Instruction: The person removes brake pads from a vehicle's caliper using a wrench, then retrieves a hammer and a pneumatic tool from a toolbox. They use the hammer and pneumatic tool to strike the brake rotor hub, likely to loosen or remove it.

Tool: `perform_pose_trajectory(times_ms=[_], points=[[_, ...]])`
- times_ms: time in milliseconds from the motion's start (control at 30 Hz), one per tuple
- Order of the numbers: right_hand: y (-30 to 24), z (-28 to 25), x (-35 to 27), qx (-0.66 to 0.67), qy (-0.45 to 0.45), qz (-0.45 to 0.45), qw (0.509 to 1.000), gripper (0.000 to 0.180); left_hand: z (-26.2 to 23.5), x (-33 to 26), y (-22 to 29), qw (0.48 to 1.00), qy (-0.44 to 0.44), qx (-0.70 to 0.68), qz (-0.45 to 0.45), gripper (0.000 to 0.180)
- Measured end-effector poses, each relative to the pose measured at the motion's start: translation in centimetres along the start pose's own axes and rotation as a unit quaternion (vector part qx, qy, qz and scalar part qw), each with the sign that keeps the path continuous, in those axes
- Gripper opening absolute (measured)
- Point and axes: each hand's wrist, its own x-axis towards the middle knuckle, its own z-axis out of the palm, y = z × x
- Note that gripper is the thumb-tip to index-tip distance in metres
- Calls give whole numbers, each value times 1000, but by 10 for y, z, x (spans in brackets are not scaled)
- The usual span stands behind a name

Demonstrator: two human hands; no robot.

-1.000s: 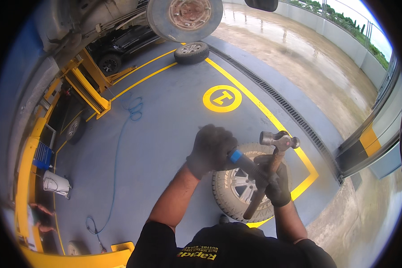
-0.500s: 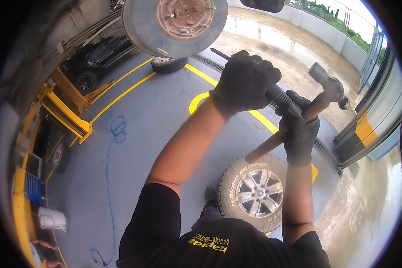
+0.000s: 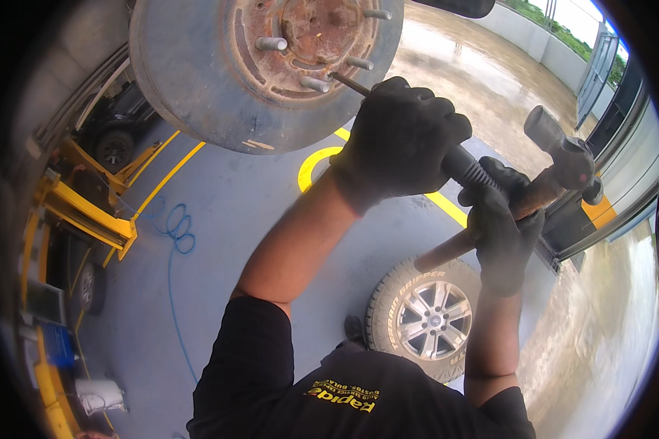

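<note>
My left hand (image 3: 406, 139), in a black glove, is wrapped round a long screwdriver (image 3: 470, 168) with a ribbed dark handle. Its thin shaft points up and left, and the tip appears to meet the rusty hub face of a brake drum (image 3: 190, 80) between the wheel studs (image 3: 272, 44). My right hand (image 3: 501, 227), gloved too, grips a ball-peen hammer (image 3: 447, 250) by its wooden handle, close under the steel head. The fingers of that hand are at the butt of the screwdriver; whether they press on it I cannot tell.
A wheel with a silver rim (image 3: 433, 320) lies flat on the grey floor by my feet. On the left stand a yellow lift arm (image 3: 88, 212), a coiled blue hose (image 3: 179, 230) and a white container (image 3: 99, 395). A dark vehicle (image 3: 117, 117) is parked beyond.
The view has moved closer to the drum, which looks larger. The screwdriver's tip, before apart from the hub, is now at its face. Both hands keep their holds.
</note>
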Motion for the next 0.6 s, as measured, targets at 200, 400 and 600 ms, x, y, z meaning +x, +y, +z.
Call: perform_pose_trajectory(times_ms=[200, 400, 600], points=[[9, -12, 2, 38, -61, 20, 997, 32, -1, -5, 4, 1000, 4, 25, 1, 10], [12, -13, -2, 50, -85, 19, 995, 35, 0, -12, 1, 999, 26, 22, 19, 12], [2, -9, -1, 9, -78, 19, 997, 32, -3, -12, 1, 1000, 9, 25, 14, 13]])
